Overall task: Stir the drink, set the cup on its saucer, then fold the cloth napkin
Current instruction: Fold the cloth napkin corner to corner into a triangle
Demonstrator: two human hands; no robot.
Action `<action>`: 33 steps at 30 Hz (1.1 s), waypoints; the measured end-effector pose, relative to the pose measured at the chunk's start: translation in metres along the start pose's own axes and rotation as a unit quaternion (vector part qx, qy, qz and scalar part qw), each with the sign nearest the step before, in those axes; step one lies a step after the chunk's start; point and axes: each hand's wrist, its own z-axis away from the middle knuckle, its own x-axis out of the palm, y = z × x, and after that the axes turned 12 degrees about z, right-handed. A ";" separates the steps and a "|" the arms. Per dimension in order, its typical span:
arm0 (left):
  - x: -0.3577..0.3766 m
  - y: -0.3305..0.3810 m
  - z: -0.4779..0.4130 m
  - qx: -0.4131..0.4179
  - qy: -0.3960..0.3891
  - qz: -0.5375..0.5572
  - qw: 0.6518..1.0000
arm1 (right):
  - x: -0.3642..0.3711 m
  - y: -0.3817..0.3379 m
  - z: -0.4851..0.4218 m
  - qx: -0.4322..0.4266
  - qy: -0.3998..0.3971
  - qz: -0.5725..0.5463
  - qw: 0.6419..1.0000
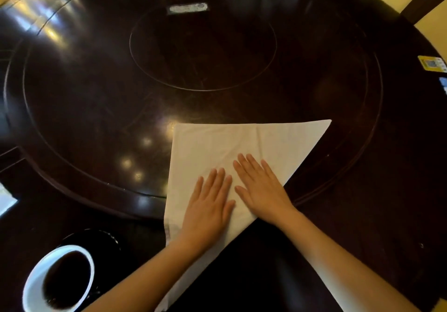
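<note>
A yellow sticker [431,63] at the table's [362,215] right edge is showing a square code, its print too small to read. A pale label [187,8] on the far side of the turntable [96,94] is blurring into nothing legible. The white cup [32,285], lower left, is being cut off by the frame's bottom edge and is holding a dark drink [65,278]. The black saucer [96,236] under it is barely showing against the dark wood. The white cloth napkin [217,142] is lying folded into a triangle, overlapping the turntable's rim. The left hand [208,205] and right hand [261,190] are pressing flat on it side by side, each grip spread, fingers straight.
</note>
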 end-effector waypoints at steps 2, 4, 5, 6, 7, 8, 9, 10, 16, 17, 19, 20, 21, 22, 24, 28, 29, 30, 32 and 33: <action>0.005 0.007 0.015 -0.013 0.001 -0.021 1.000 | 0.001 0.005 0.000 0.009 0.009 0.007 1.000; 0.009 0.011 0.030 -0.013 0.009 -0.019 1.000 | 0.004 0.004 -0.001 0.012 0.004 0.012 1.000; 0.011 0.011 0.038 -0.004 0.010 -0.025 1.000 | 0.006 0.003 -0.001 0.012 0.000 0.011 1.000; 0.014 0.011 0.046 0.006 0.010 -0.034 0.999 | 0.007 0.002 -0.001 0.012 -0.001 0.013 1.000; 0.017 0.011 0.054 0.012 0.007 -0.040 0.999 | 0.008 0.002 -0.001 0.012 -0.002 0.016 1.000; 0.020 0.012 0.060 0.010 0.002 -0.045 0.999 | 0.008 0.002 -0.002 0.012 -0.001 0.018 1.000; 0.022 0.013 0.064 0.009 -0.002 -0.050 0.999 | 0.008 0.003 -0.002 0.014 0.000 0.018 1.000; 0.024 0.015 0.067 0.014 -0.004 -0.058 0.998 | 0.008 0.002 -0.003 0.016 0.002 0.017 1.000; 0.027 0.029 0.079 -0.004 0.018 -0.080 0.997 | 0.005 -0.005 -0.001 0.034 -0.008 -0.005 0.999; 0.026 0.027 0.083 -0.008 0.025 -0.084 0.996 | 0.004 -0.007 0.003 0.027 -0.004 -0.016 1.000; 0.025 0.022 0.095 0.000 0.038 -0.088 0.995 | 0.005 -0.011 0.017 -0.006 0.021 -0.028 0.999; 0.024 0.019 0.103 0.006 0.046 -0.082 0.996 | 0.006 -0.013 0.026 -0.025 0.032 -0.025 0.999; 0.024 0.015 0.111 0.010 0.055 -0.071 0.996 | 0.008 -0.015 0.034 -0.040 0.038 -0.018 0.998; 0.022 0.010 0.119 0.009 0.062 -0.055 0.997 | 0.011 -0.015 0.041 -0.047 0.041 -0.013 0.998; 0.018 0.001 0.136 -0.021 0.084 -0.017 0.996 | 0.014 -0.012 0.046 -0.044 0.033 -0.012 0.998; 0.010 -0.013 0.169 -0.060 0.118 -0.004 0.991 | 0.012 -0.012 0.044 -0.039 0.017 -0.004 0.999; 0.010 -0.014 0.175 -0.056 0.125 -0.002 0.991 | 0.011 -0.013 0.045 -0.040 0.013 -0.005 0.999; 0.010 -0.014 0.180 -0.051 0.129 -0.004 0.990 | 0.010 -0.015 0.047 -0.044 0.009 -0.005 0.999; 0.010 -0.012 0.190 -0.044 0.139 -0.002 0.989 | 0.011 -0.020 0.056 -0.064 0.008 0.001 0.998; 0.009 -0.012 0.194 -0.045 0.145 0.005 0.988 | 0.012 -0.022 0.062 -0.077 0.011 0.004 0.997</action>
